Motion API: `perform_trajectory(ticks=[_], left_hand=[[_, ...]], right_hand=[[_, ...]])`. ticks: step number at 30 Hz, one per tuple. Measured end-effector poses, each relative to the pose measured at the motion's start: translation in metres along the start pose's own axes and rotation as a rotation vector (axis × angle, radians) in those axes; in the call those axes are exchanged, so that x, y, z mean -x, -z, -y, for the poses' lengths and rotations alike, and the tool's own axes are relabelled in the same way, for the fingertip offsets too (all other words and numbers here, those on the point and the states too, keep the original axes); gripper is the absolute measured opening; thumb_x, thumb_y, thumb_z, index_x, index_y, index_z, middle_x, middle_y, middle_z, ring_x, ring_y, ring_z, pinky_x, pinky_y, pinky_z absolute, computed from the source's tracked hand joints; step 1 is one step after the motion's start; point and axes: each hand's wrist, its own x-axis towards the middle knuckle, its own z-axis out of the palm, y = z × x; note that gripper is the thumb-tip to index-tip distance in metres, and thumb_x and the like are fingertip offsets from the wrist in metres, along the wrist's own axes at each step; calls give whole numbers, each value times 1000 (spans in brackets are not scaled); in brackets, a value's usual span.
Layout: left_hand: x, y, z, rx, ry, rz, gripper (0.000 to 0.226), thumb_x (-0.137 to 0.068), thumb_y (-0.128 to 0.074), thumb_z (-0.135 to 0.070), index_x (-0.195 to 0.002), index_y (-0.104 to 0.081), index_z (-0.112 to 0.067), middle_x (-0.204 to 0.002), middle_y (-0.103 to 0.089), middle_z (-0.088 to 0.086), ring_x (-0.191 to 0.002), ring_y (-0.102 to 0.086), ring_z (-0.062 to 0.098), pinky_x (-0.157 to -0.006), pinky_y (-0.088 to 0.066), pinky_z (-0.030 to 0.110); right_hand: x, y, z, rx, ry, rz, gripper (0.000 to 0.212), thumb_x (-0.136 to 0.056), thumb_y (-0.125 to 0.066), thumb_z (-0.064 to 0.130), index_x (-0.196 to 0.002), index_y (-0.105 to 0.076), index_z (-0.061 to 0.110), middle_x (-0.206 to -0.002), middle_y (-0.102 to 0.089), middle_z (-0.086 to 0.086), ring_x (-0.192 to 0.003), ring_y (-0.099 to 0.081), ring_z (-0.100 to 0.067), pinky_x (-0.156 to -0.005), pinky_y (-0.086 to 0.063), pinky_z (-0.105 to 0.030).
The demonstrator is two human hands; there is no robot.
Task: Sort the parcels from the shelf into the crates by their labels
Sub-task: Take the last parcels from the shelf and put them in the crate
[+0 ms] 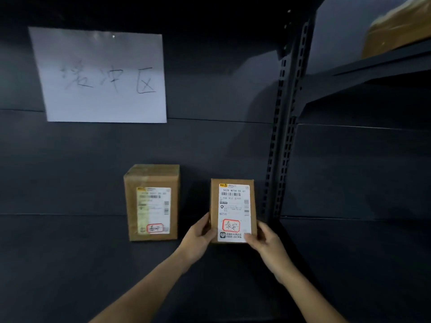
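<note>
A small brown cardboard parcel [233, 206] with a white shipping label and a red-boxed handwritten mark is held between both hands above the dark shelf. My left hand [198, 238] grips its lower left edge. My right hand [265, 243] grips its lower right corner, thumb on the label. A second, taller brown parcel [151, 202] with a similar label stands on the shelf board [70, 252] to the left, apart from my hands. No crates are in view.
A white paper sign [102, 75] with handwritten characters hangs on the dark back panel. A perforated metal upright [282, 136] divides the bays. On the upper right shelf [384, 64] lies a brown wrapped package [401, 26].
</note>
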Motion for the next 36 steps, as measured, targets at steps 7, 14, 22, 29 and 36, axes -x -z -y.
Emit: perform_trajectory(ticks=[7,14,22,29,36], left_hand=[[16,39,19,-351,75,-87,61,-93,-50,-11,-148,-24,-19,-140,-48,3,-128,-46,17,-104,-36,21],[43,118,49,-452,141,-408,25,-80,-70,-19,-98,-53,-21,-95,-64,-6,-88,-58,11,-63,-39,9],[33,162,61,-531,229,-469,74,-75,-76,-22,-136,-36,-8,-132,-49,10,-120,-48,22,-95,-39,29],[9,165,66,-493,239,-284,90,-77,-72,-13,-148,-16,-18,-145,-41,4,-132,-40,23,-105,-35,34],[0,161,67,-356,166,-256,85,-76,-67,0,-144,-22,-25,-127,-55,-3,-119,-52,17,-100,-41,30]], right_hand=[[-12,-50,1,184,17,-11,59,-84,-65,12,-136,-37,19,-123,-57,6,-108,-52,-5,-85,-39,-16],[-26,-76,5,226,8,-13,52,-89,-58,14,-137,-38,15,-128,-58,-1,-116,-54,-15,-86,-38,-18],[-44,-97,10,279,-26,-30,46,-93,-53,17,-136,-39,13,-129,-58,-5,-116,-56,-19,-83,-39,-20],[-55,-98,13,320,-45,12,54,-92,-54,14,-141,-32,14,-134,-53,-4,-122,-51,-19,-88,-37,-21],[-56,-95,15,322,-52,71,57,-90,-57,9,-141,-33,15,-137,-51,-2,-127,-46,-18,-97,-37,-26]])
